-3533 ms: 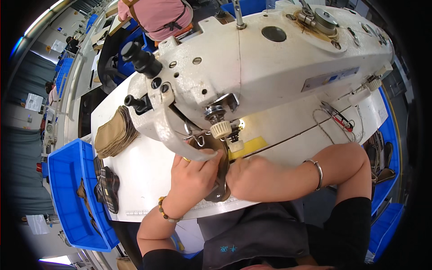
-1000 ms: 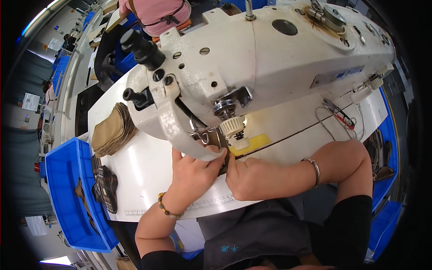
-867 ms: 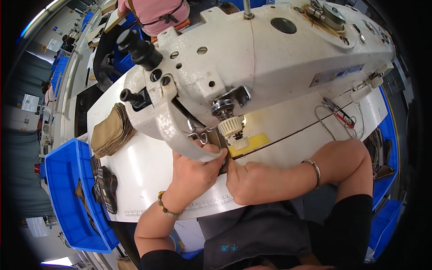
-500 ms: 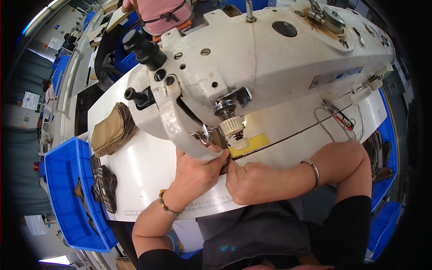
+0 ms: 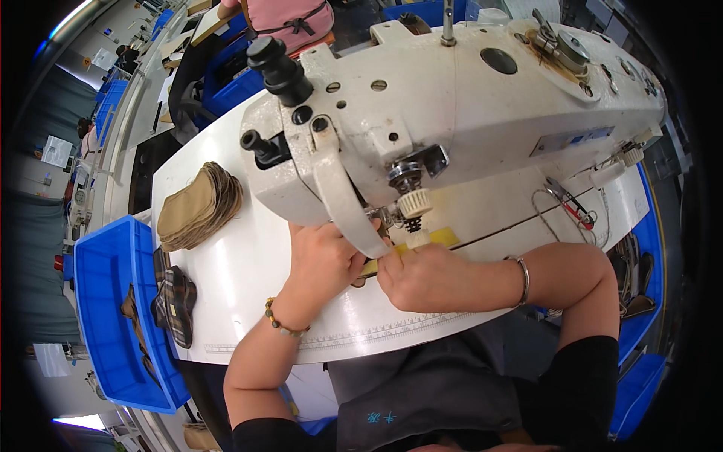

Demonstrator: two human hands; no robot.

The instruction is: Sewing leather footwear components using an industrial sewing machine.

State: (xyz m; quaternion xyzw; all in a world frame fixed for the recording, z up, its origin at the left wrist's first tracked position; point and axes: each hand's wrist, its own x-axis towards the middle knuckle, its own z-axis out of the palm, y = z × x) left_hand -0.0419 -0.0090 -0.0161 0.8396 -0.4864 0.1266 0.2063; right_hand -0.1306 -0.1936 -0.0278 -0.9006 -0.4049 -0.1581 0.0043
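Observation:
A white sewing machine (image 5: 489, 113) stands over the worktable (image 5: 241, 301). My left hand (image 5: 324, 260) is closed at the left of the needle area, on a small brown piece (image 5: 359, 281) mostly hidden by my fingers and the curved guard (image 5: 343, 203). My right hand (image 5: 414, 275) is closed just right of it, fingertips at the same piece beneath the tension knobs (image 5: 413, 202); what they grip is hidden. A yellow strip (image 5: 444, 237) lies on the machine bed beside them.
Stacked tan pieces (image 5: 192, 211) and plaid pieces (image 5: 177, 309) lie at left beside a blue bin (image 5: 105, 316). Red-handled snippers (image 5: 572, 203) lie at right near another bin (image 5: 651, 316) of dark pieces. A co-worker in pink (image 5: 290, 19) sits beyond the machine.
Both hands have moved up closer under the needle area, and the brown piece shows less below the guard. The view has shifted, so the machine appears farther right.

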